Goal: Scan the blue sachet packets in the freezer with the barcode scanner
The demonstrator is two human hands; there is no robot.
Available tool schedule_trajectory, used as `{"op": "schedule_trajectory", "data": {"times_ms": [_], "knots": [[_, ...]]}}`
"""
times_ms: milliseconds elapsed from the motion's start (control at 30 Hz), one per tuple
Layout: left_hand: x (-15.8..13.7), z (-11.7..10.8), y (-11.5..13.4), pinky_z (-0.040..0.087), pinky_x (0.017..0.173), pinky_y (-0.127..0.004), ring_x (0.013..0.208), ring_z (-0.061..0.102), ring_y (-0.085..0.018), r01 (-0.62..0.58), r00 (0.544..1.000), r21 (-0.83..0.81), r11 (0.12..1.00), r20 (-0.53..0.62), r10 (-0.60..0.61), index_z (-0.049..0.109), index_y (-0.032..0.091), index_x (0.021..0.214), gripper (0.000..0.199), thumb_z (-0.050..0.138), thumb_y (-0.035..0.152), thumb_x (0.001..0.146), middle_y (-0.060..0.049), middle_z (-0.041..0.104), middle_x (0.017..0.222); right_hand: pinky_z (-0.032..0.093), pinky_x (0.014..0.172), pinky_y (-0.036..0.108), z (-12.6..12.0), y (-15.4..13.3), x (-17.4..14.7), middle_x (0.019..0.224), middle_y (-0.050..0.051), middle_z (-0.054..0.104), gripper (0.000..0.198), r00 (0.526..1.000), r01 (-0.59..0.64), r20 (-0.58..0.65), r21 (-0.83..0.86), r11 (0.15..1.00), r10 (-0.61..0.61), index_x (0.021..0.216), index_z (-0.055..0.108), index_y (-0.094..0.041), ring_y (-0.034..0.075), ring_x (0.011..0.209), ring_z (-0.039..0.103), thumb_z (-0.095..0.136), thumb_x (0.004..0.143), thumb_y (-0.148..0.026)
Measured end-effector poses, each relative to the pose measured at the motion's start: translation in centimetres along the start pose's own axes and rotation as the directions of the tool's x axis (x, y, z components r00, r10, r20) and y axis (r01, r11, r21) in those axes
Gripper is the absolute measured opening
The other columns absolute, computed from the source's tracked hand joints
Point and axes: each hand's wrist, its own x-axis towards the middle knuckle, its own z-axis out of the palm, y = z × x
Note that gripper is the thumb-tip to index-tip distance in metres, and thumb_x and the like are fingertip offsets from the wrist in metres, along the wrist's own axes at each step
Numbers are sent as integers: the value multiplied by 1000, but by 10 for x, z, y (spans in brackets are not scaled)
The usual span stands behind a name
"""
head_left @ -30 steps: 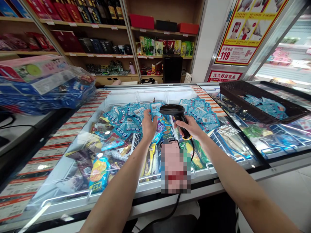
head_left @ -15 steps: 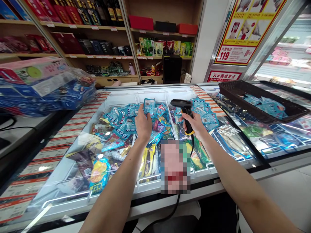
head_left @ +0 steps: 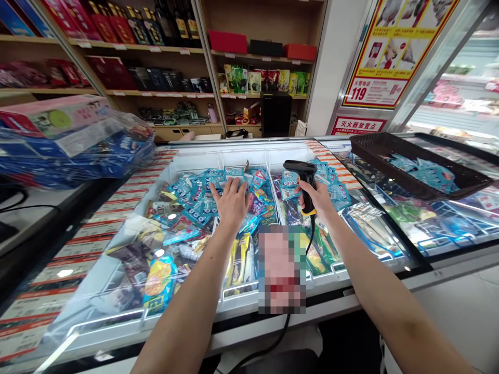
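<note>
Left hand (head_left: pixel 233 204) spread wide over blue packets (head_left: pixel 191 189) near nine o'clock; cannot tell if touching or holding any beneath. Right hand (head_left: pixel 318 199) wrapped about black scanner (head_left: pixel 307 179) at three, handle partly hidden. Toward five, pixelated patch (head_left: pixel 281 272), unreadable.

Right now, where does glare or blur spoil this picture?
Head view: small bright reflections dot the freezer glass; head view, right edge: shelves look washed out and soft; head view, left: wrapped boxes look soft; head view, low middle: a pixelated block hides detail; head view, centre: the black scanner looks clearer.
</note>
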Motion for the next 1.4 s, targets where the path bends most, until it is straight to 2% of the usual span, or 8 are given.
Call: {"op": "schedule_trajectory", "data": {"times_ms": [167,433,533,700,800,933,1167,1400], "knots": [[1,3,-2,-17,111,-61,143,25,-27,-21,1000,-1,1000,-13,21,56,25,128,41,34,25,94,-9,44,146,45,35,23,-3,2,-2,75,2,67,38,1000,8,-15,-11,1000,-8,85,58,-19,9,41,53,71,72,-52],[2,-2,3,-11,114,-59,138,37,-25,-90,991,-39,995,-108,85,60,22,119,36,35,28,95,-10,59,131,44,34,23,-6,0,1,75,3,67,38,998,-5,-61,-57,998,1,86,58,-19,10,41,53,70,71,-53],[2,-3,6,-1,117,-57,134,42,-25,-130,984,-77,989,-129,119,59,21,121,36,36,29,95,-10,62,126,44,34,23,-10,1,0,75,3,67,39,998,-3,-59,-74,997,-2,84,57,-19,10,41,53,70,70,-53],[6,1,17,32,109,-45,123,52,-24,-186,982,-192,964,-80,174,56,19,125,38,37,31,95,-11,62,125,43,34,24,-19,5,-2,75,2,66,38,996,-10,-92,-15,1000,9,85,58,-19,10,40,52,69,71,-53],[10,10,25,44,95,-37,112,59,-22,-132,991,-305,943,-3,137,58,20,123,38,33,30,96,-10,63,122,42,35,25,-23,2,1,75,2,66,37,997,-3,-74,12,1000,3,85,58,-20,10,41,52,69,72,-52],[25,25,33,46,84,-32,100,63,-22,14,990,-414,910,136,47,64,20,111,36,35,33,95,-9,69,110,43,35,26,-26,-5,5,75,3,67,36,998,-5,-58,-8,1000,4,84,58,-21,12,41,53,68,72,-53],[65,50,61,45,79,-29,92,64,-21,216,935,-371,903,347,-81,68,18,105,42,36,41,92,-9,71,101,43,33,25,-30,-13,8,71,3,67,38,997,-8,-76,35,999,10,81,57,-19,11,39,53,70,70,-52],[75,65,97,39,93,-53,114,53,-38,362,899,-165,917,323,-297,71,20,102,63,34,68,84,-18,64,116,42,33,24,-29,-17,6,71,2,66,38,997,35,-67,79,996,-30,84,56,-18,10,38,52,70,71,-52]]}}
